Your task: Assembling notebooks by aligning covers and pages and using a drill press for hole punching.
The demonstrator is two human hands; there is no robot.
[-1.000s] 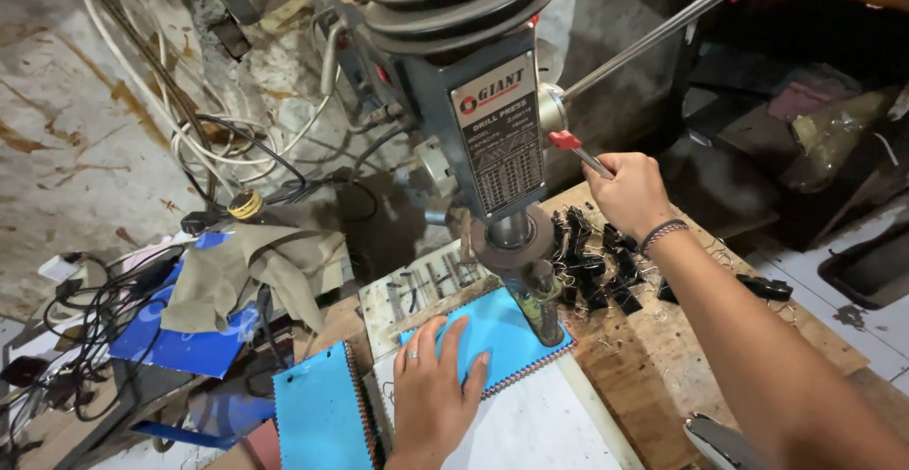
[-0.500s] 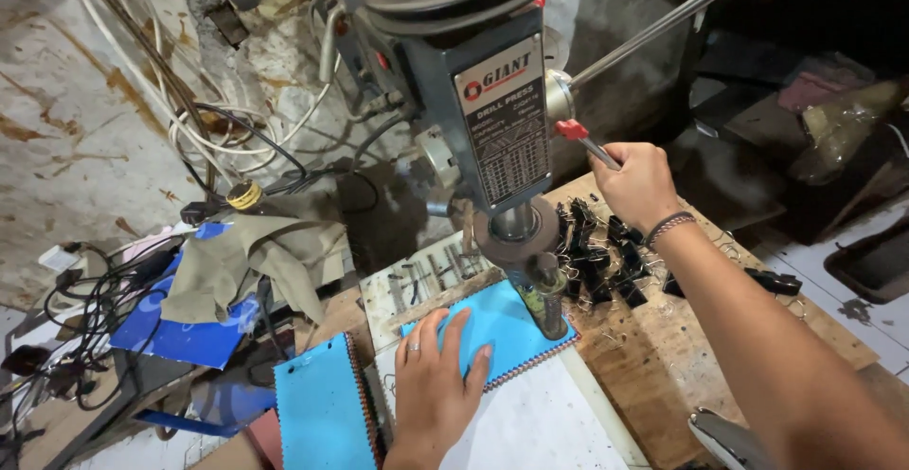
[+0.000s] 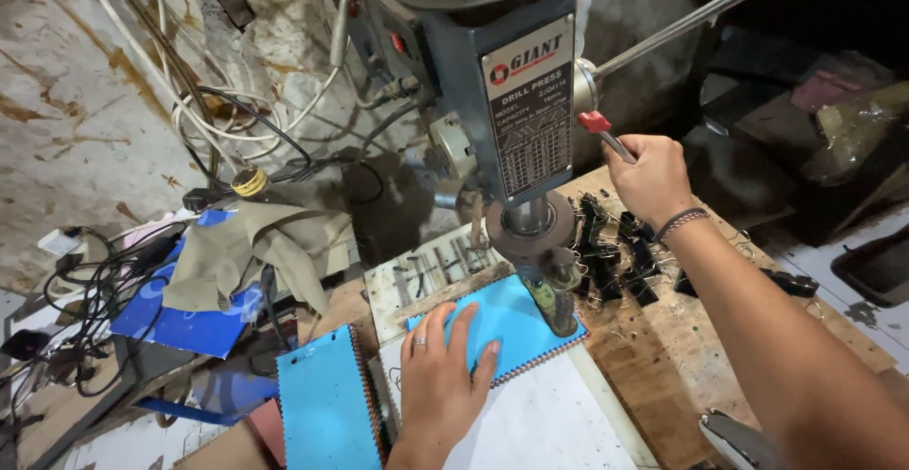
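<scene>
A grey drill press point(image 3: 511, 91) stood over the wooden worktop point(image 3: 663, 375), its round chuck and bit point(image 3: 559, 285) down near the right edge of a blue spiral-bound notebook point(image 3: 516, 323); that notebook lay flat on a white sheet point(image 3: 540, 423) directly under the spindle, with its wire binding along the lower right edge; the right hand point(image 3: 649, 181) was raised beside the machine's head, its grip closed around a feed lever with a red tip point(image 3: 606, 134), while a second, longer lever rod point(image 3: 701, 11) ran up and to the right; the left hand point(image 3: 445, 375) lay palm down on the near part of the blue notebook, fingers spread and flat, gripping nothing but pressing on the cover, a ring showing on one finger; a second blue notebook point(image 3: 327, 404) lay to the left, just apart from that hand; a crumpled olive cloth point(image 3: 246, 248) sat further left on a blue sheet point(image 3: 185, 323), beside a tangle of black cables point(image 3: 90, 290); a heap of black binder clips point(image 3: 625, 252) lay on the worktop behind the bit, below the right wrist; a small roll of yellow tape point(image 3: 250, 182) rested near the wall.
</scene>
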